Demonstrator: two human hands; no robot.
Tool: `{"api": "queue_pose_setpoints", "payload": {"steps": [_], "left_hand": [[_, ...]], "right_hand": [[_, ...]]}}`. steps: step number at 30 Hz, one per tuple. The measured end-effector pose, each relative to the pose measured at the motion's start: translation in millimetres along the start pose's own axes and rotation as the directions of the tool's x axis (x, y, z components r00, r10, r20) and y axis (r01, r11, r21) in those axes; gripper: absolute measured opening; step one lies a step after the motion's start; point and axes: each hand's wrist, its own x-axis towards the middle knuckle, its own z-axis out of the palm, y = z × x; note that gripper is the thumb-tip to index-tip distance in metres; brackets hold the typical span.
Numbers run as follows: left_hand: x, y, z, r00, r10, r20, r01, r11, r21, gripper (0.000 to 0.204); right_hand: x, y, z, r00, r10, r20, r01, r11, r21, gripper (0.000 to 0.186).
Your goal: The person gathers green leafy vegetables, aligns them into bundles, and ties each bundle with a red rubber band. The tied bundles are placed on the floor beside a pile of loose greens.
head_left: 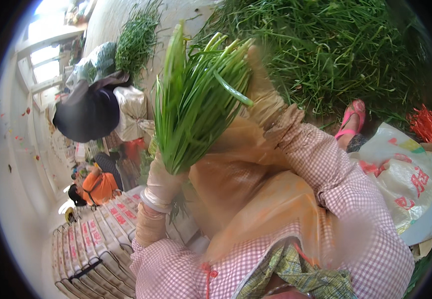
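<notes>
- Left hand (165, 183) is clamping the green bundle (193, 109) low down!
- Right hand (264, 87) is meeting its upper side, grip impossible to tell.
- It's hanging before the orange apron (260, 187).

Large red characters (419, 181) are showing on a crumpled white plastic bag (393, 192) between three and four o'clock. Toward eight o'clock, smaller red print (95, 236) is repeating across the strapped pale boxes (88, 259), appearing too blurred to read.

Two hands (162, 178) (265, 99) — one green bundle (191, 109) — one pink sandal (351, 118).
</notes>
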Motion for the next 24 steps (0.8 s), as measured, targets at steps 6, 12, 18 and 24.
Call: {"api": "queue_pose_setpoints", "payload": {"steps": [6, 12, 18, 24], "left_hand": [[-53, -41, 19, 0.989, 0.139, 0.041, -0.14, 0.99, 0.032, 0.032], [-73, -46, 54, 0.996, 0.052, -0.069, -0.065, 0.977, -0.201, 0.034], [-79, -47, 58, 0.988, 0.146, -0.055, -0.149, 0.987, -0.063, 0.038], [-76, -40, 49, 0.995, 0.083, 0.058, -0.066, 0.964, -0.258, 0.05]], "right_hand": [[14, -1, -2, 0.97, -0.011, -0.244, -0.081, 0.928, -0.365, 0.014], [31, -18, -21, 0.934, -0.193, -0.3, -0.131, 0.599, -0.79, 0.018], [16, -132, 41, 0.644, -0.638, -0.422, -0.154, 0.432, -0.889, 0.019], [-41, -57, 68, 0.741, 0.502, 0.446, 0.657, -0.678, -0.329, 0.113]]}}
